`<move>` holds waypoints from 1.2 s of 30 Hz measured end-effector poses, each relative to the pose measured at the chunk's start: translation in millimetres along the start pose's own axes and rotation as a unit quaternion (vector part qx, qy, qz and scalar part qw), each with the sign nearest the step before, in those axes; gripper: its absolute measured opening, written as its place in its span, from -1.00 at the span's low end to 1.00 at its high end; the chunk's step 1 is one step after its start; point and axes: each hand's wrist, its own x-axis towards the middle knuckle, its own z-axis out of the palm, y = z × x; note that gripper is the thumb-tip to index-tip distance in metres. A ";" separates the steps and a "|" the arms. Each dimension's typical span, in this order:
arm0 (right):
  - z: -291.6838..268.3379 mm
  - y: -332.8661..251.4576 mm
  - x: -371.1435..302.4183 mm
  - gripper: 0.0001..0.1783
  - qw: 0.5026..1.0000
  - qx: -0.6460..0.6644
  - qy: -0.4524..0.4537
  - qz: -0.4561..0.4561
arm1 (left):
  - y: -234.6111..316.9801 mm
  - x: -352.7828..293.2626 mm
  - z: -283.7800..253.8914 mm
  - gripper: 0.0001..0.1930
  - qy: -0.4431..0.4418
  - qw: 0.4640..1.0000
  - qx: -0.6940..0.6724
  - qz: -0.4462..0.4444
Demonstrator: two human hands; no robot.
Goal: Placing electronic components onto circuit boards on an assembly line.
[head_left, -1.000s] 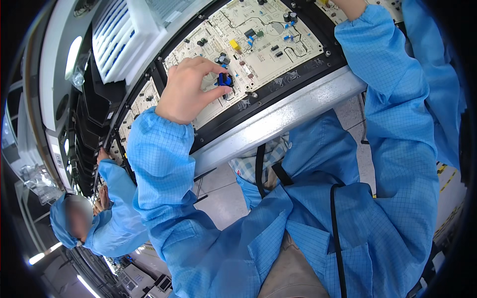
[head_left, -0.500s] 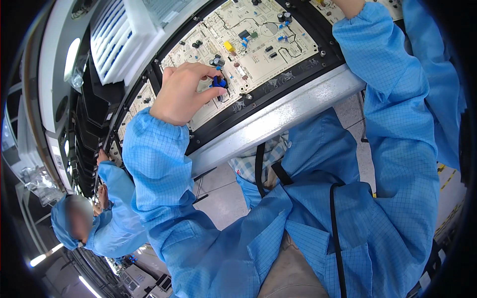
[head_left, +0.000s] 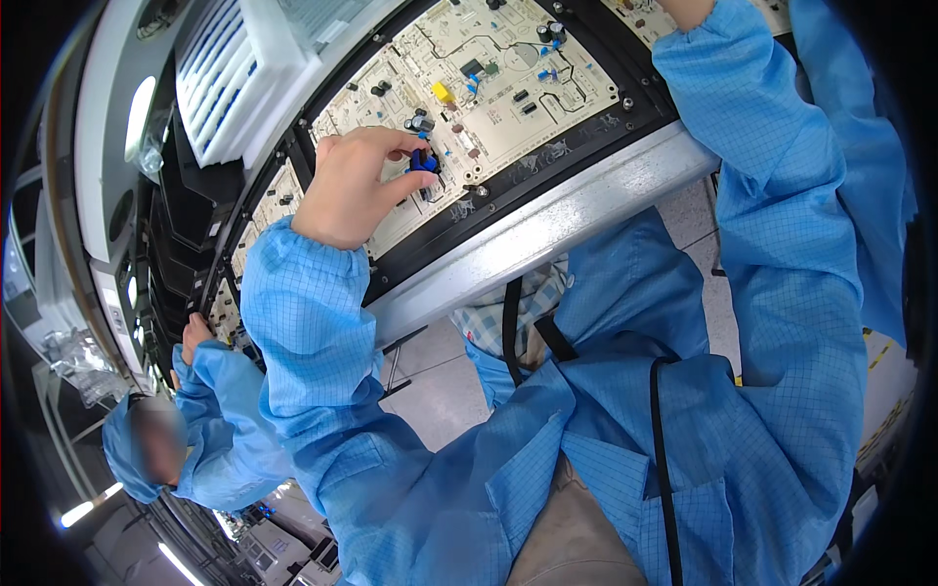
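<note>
A large cream-coloured circuit board (head_left: pixel 532 117) lies in a black frame (head_left: pixel 532 166) in front of me. At the board's near-left part, the thumb and fingers of my left hand (head_left: pixel 357 181) close round a small dark-blue electronic component (head_left: pixel 423 162). The component is down at the board's surface; its underside is hidden, so I cannot tell how it is seated. Beside it stand round capacitors (head_left: pixel 420 123), with a yellow block component (head_left: pixel 443 93) farther off. My right hand (head_left: pixel 688 10) reaches past the top edge, over another board (head_left: pixel 640 18); only its wrist end shows, the fingers out of view.
A metal rail (head_left: pixel 547 230) runs along the near side of the frame. White slotted trays (head_left: pixel 230 83) holding blue parts stand at the far left. More boards (head_left: pixel 278 195) continue leftward, where a co-worker in blue (head_left: pixel 230 420) works. Another blue sleeve (head_left: pixel 855 146) is at the right.
The board and frame have shifted slightly left in view, my left hand and the blue component along with them. The co-worker's hands have moved; my right arm is nearly unchanged.
</note>
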 end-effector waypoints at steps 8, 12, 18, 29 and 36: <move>0.0 1.1 0.5 -0.82 1.000 0.019 -0.005 0.014 | 12.8 -6.5 14.3 -0.71 0.065 0.993 0.095 0.010; -12.9 -16.9 0.0 -0.80 0.997 0.058 0.000 0.057 | 15.6 -12.3 24.5 -0.71 0.136 0.981 0.134 0.043; 8.6 -13.7 21.9 -0.74 0.952 0.281 -0.105 -0.065 | 7.8 -18.1 29.3 -0.64 0.162 0.983 0.082 0.033; 50.1 -27.3 36.6 -0.78 0.942 0.139 -0.306 0.019 | -56.5 -11.0 -45.2 -0.64 0.277 0.951 -0.136 0.006; 60.9 -55.1 45.1 -0.79 0.940 0.152 -0.306 0.007 | -236.8 52.8 -89.0 -0.55 0.390 0.879 0.227 -0.155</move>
